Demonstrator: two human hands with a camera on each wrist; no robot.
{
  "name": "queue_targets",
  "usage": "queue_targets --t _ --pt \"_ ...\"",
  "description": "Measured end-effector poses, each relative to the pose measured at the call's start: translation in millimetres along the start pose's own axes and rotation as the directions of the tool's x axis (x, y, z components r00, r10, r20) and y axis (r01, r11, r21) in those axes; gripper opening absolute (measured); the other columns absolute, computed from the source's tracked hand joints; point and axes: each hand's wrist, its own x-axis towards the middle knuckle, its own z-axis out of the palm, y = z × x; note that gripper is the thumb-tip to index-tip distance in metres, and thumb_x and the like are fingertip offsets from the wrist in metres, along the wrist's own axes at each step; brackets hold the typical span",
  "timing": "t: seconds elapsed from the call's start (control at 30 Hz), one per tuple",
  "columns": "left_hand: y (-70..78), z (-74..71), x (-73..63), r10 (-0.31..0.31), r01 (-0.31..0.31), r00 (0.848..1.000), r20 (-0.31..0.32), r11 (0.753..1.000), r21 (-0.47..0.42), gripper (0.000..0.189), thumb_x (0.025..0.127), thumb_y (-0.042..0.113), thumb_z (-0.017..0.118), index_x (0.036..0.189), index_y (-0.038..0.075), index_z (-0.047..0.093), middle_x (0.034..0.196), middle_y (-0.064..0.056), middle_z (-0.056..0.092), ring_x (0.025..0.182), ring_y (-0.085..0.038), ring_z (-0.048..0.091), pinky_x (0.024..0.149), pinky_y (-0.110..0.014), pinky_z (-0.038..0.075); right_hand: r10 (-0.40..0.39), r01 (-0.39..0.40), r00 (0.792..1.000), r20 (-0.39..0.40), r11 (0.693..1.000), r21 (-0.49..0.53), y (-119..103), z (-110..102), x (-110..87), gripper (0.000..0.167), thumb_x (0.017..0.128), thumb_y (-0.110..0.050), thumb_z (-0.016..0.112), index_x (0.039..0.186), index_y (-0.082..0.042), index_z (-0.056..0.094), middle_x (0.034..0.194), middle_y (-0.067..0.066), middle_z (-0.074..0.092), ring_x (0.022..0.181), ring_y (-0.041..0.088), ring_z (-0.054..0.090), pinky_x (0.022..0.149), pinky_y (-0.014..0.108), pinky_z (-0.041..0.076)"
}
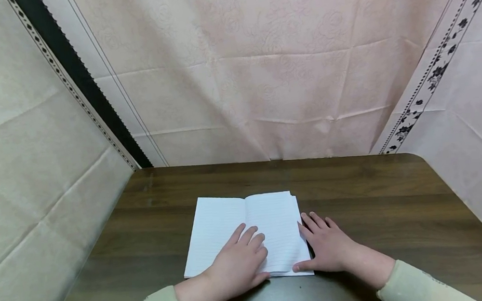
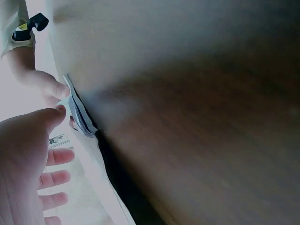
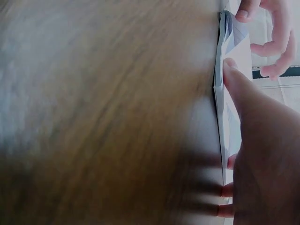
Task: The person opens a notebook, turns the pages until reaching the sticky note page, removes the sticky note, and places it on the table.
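An open notebook [image 1: 219, 220] with white lined pages lies on the table in the head view. My left hand [image 1: 239, 264] is over its lower middle, fingers extended across the right page and thumb near the bottom edge. At the notebook's right side is my right hand [image 1: 331, 248], its thumb resting on the lower right corner and its fingers spread along the side edge. Seen from the right wrist, the right thumb [image 3: 229, 68] touches the top of the page stack [image 3: 219, 79]. The left wrist view shows the left fingers [image 2: 58, 178] apart and straight.
The brown wooden table [image 1: 153, 236] has a rounded far right corner. A pale patterned cloth [image 1: 259, 71] hangs behind it, with white cloths on the left [image 1: 31, 190] and right [image 1: 473, 113]. A dark strip [image 1: 86, 83] runs down at the left.
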Motion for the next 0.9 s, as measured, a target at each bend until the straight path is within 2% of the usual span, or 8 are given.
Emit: queue_targets --t 0.2,0.33,0.47,0.57,0.73,0.9 --pt "-0.4 0.9 1.2 0.043 -0.043 0.999 -0.010 0.999 0.006 0.044 0.090 0.062 0.058 0.102 0.021 0.067 0.128 -0.003 0.059 0.131 -0.029 0.045 0.116 -0.049 0.026 0.001 -0.001 1.000 -0.010 1.000 -0.018 -0.9 1.2 0.3 0.120 0.071 -0.095 0.039 0.153 -0.007 0.037 0.160 0.018 0.027 0.146 0.040 0.023 0.109 0.064 0.026" --pt "-0.7 0.3 2.2 0.075 -0.075 0.996 -0.044 0.997 0.002 0.033 0.090 0.056 0.061 0.094 0.024 0.067 0.126 -0.002 0.059 0.130 -0.029 0.045 0.115 -0.050 0.026 0.008 -0.008 1.000 -0.012 1.000 -0.023 -1.9 0.4 0.1 0.120 0.071 -0.095 0.037 0.153 -0.008 0.036 0.160 0.018 0.027 0.146 0.040 0.023 0.110 0.063 0.026" --pt "-0.6 0.4 3.5 0.089 -0.090 0.993 -0.082 0.996 -0.006 0.023 0.090 0.047 0.063 0.089 0.024 0.067 0.123 -0.001 0.060 0.130 -0.029 0.046 0.116 -0.050 0.025 0.013 -0.013 1.000 -0.004 1.000 -0.014 -2.1 -0.9 -0.5 0.121 0.070 -0.096 0.036 0.154 -0.010 0.035 0.160 0.017 0.027 0.147 0.039 0.023 0.110 0.063 0.027" --pt "0.1 -0.2 4.2 0.088 -0.089 0.992 -0.087 0.996 -0.006 0.021 0.090 0.042 0.063 0.088 0.022 0.067 0.123 -0.001 0.060 0.130 -0.029 0.046 0.116 -0.050 0.024 0.009 -0.009 1.000 -0.001 1.000 -0.003 -2.1 -2.3 -1.2 0.121 0.069 -0.096 0.038 0.154 -0.010 0.034 0.160 0.018 0.026 0.147 0.040 0.023 0.109 0.064 0.026" --pt "1.4 -2.2 4.3 0.051 -0.051 0.996 -0.075 0.999 0.005 0.021 0.088 0.040 0.066 0.091 0.020 0.068 0.123 -0.002 0.061 0.130 -0.030 0.046 0.115 -0.051 0.026 -0.011 0.011 1.000 -0.009 1.000 0.018 0.5 -0.6 -0.5 0.119 0.070 -0.093 0.045 0.154 -0.009 0.035 0.159 0.018 0.028 0.146 0.041 0.024 0.109 0.065 0.025" --pt "2.8 -5.5 4.7 -0.040 0.038 0.995 -0.087 0.999 -0.017 0.021 0.087 0.038 0.065 0.094 0.019 0.067 0.121 -0.003 0.060 0.130 -0.030 0.045 0.116 -0.053 0.023 -0.017 0.017 1.000 -0.025 1.000 0.013 2.1 1.3 -1.2 0.118 0.070 -0.092 0.047 0.154 -0.011 0.035 0.159 0.017 0.028 0.146 0.040 0.024 0.109 0.064 0.026"
